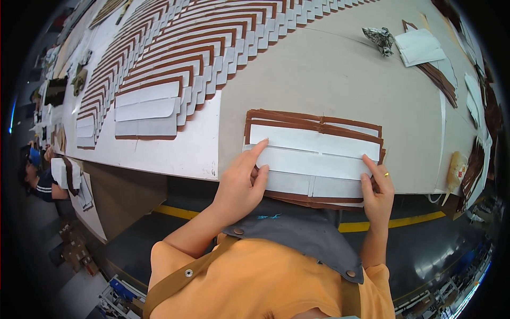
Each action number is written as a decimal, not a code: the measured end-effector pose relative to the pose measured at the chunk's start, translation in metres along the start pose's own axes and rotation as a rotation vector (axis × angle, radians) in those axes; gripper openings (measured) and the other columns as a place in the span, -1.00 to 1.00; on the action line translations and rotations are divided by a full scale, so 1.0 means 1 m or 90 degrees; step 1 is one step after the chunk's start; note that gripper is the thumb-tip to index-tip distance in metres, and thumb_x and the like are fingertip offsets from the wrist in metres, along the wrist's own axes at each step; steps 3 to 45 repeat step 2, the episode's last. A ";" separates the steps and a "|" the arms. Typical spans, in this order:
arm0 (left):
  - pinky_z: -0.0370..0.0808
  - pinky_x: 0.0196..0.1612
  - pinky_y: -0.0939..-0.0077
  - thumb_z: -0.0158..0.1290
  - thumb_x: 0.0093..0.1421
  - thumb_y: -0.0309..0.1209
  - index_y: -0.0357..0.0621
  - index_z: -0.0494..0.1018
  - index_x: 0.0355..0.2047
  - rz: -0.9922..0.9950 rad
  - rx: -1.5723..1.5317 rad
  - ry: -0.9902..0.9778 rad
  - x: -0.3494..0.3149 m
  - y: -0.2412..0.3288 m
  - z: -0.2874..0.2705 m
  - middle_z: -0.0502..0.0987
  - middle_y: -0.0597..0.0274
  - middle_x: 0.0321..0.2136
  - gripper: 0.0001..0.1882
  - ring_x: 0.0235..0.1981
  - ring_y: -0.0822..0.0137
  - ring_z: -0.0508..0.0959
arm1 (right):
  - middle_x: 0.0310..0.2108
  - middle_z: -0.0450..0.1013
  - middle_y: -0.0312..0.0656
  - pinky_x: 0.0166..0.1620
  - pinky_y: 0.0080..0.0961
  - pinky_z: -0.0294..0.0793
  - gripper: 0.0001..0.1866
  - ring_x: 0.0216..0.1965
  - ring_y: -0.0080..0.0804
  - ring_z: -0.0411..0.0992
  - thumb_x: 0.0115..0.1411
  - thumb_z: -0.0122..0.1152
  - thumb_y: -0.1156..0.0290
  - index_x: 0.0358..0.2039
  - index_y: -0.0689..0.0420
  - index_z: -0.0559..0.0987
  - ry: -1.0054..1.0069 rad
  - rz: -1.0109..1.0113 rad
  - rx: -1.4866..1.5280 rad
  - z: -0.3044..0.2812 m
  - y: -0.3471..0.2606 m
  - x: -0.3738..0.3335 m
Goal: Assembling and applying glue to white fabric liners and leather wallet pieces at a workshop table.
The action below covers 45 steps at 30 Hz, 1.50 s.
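A brown leather-like panel [313, 120] lies at the near edge of the beige table [329, 74], with long white strips [319, 162] laid across it in rows. My left hand [241, 183] rests on the left end of the strips, index finger stretched onto the white strip, fingers apart. My right hand [377, 186] presses the right end of the same strip with its fingertips. Neither hand grips anything. I wear an orange shirt and a grey apron.
Many brown-and-white panels [175, 58] lie fanned in overlapping rows across the far left of the table. A crumpled wad [380, 38] and a stack of white and brown pieces [427, 53] sit at the far right. Another person [40, 175] is at the left edge.
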<state>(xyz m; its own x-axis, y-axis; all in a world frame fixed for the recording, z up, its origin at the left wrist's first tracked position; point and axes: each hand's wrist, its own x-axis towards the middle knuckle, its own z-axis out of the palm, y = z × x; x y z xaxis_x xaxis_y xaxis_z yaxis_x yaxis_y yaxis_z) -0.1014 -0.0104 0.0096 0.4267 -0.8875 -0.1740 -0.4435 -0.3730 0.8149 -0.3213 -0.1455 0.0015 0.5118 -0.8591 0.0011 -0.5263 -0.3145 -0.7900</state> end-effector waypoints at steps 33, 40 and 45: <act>0.34 -0.52 0.54 -0.04 0.04 -0.55 -0.21 0.23 -0.01 0.000 0.015 -0.006 0.000 0.000 -0.001 0.36 0.10 -0.47 -0.56 -0.63 0.35 0.35 | -0.58 0.22 -0.33 -0.54 -0.72 0.15 -0.65 -0.59 -0.62 0.15 -0.03 0.00 0.64 -0.17 0.15 0.49 -0.010 -0.009 -0.004 0.000 0.002 0.000; 0.34 -0.52 0.54 -0.04 0.04 -0.55 -0.21 0.23 -0.01 0.000 0.015 -0.006 0.000 0.000 -0.001 0.36 0.10 -0.47 -0.56 -0.63 0.35 0.35 | -0.58 0.22 -0.33 -0.54 -0.72 0.15 -0.65 -0.59 -0.62 0.15 -0.03 0.00 0.64 -0.17 0.15 0.49 -0.010 -0.009 -0.004 0.000 0.002 0.000; 0.34 -0.52 0.54 -0.04 0.04 -0.55 -0.21 0.23 -0.01 0.000 0.015 -0.006 0.000 0.000 -0.001 0.36 0.10 -0.47 -0.56 -0.63 0.35 0.35 | -0.58 0.22 -0.33 -0.54 -0.72 0.15 -0.65 -0.59 -0.62 0.15 -0.03 0.00 0.64 -0.17 0.15 0.49 -0.010 -0.009 -0.004 0.000 0.002 0.000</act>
